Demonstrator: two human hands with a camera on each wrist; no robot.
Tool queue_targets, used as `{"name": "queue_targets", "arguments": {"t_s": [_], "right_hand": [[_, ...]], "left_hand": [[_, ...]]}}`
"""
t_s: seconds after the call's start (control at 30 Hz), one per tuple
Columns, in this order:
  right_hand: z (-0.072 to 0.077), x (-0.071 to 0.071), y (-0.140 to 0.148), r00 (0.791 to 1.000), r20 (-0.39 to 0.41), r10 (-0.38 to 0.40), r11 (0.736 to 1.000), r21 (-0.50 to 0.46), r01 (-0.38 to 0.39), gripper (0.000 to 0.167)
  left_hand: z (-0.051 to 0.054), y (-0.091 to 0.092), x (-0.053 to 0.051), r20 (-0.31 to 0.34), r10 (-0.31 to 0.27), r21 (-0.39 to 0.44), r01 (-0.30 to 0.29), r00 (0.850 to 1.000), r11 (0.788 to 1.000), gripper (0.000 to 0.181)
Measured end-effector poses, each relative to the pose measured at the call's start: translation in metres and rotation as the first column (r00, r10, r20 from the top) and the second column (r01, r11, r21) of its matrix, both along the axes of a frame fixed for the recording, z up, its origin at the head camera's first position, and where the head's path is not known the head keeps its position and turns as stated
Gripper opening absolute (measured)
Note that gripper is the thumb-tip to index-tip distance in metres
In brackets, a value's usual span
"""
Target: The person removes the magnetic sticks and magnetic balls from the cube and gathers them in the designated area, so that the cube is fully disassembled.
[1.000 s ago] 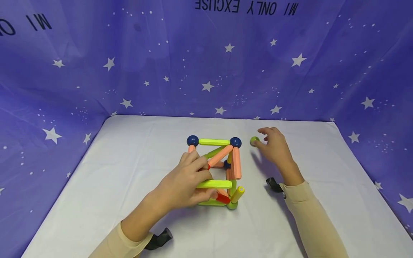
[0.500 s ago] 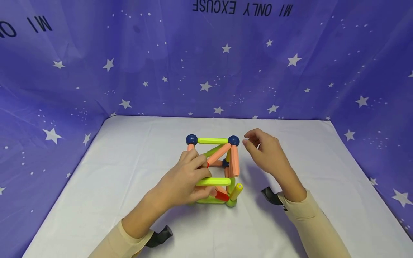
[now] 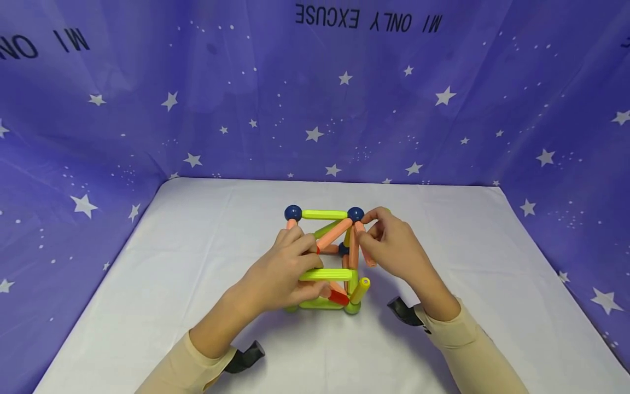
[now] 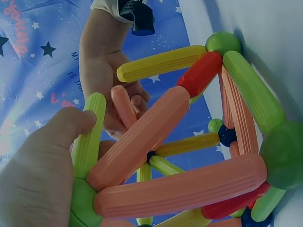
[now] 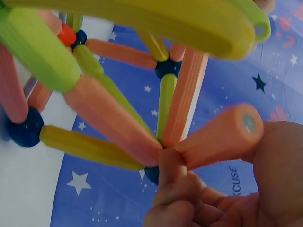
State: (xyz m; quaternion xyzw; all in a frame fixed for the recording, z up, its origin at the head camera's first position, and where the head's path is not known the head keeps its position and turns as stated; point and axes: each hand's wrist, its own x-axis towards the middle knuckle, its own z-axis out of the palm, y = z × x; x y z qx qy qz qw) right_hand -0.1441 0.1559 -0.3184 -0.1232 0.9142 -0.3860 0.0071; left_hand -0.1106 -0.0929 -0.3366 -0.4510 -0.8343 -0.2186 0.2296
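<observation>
A frame of coloured rods and balls stands mid-table. At its back corners are a dark blue ball (image 3: 293,213) and another blue ball (image 3: 355,215). The left hand (image 3: 280,271) grips the near left part, its thumb on a lime rod (image 4: 90,137) in the left wrist view. At the back right corner, the right hand (image 3: 396,243) pinches a salmon rod (image 5: 222,135) between thumb and fingers; one end of that rod is by the blue ball, the other sticks out free. A yellow rod (image 3: 361,290) angles up from the front right green ball (image 3: 352,307).
A green ball (image 3: 388,210) shows partly behind the right hand. White cloth (image 3: 197,219) covers the table; a purple curtain with stars (image 3: 246,148) stands behind and at both sides. A black strap piece (image 3: 246,358) hangs at the left wrist, another (image 3: 404,312) at the right.
The right hand has moved left from beside the loose green ball to the frame's back right corner and taken hold of the salmon rod, whose lower end has swung right. The left hand keeps its grip.
</observation>
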Motion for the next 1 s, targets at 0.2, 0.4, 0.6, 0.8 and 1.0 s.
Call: {"name": "queue_targets", "arguments": {"t_s": [0.2,0.4,0.6,0.8,1.0], "right_hand": [[-0.004,-0.007,0.009,0.999,-0.034,0.005,1.000,-0.011,-0.006,0.021],[-0.007,-0.016,0.019,0.999,0.009,0.047,0.998,-0.038,-0.047,0.018],[-0.017,-0.035,0.034,0.991,0.134,0.024,0.998,-0.053,-0.017,0.018],[-0.031,-0.053,0.056,0.975,0.210,-0.071,0.996,-0.035,0.080,0.031],[-0.050,-0.068,0.069,0.969,0.199,-0.149,0.986,0.109,0.129,0.041]], "left_hand": [[-0.003,0.000,-0.001,-0.012,-0.003,0.001,0.003,1.000,1.000,0.020],[-0.002,-0.001,0.000,-0.004,0.007,-0.017,-0.007,1.000,1.000,0.019],[-0.001,0.000,0.000,-0.007,0.012,-0.019,-0.013,1.000,1.000,0.020],[-0.001,0.000,0.000,-0.004,0.012,-0.021,-0.012,1.000,1.000,0.020],[-0.002,0.000,0.000,-0.009,0.010,-0.016,-0.010,1.000,1.000,0.021]]}}
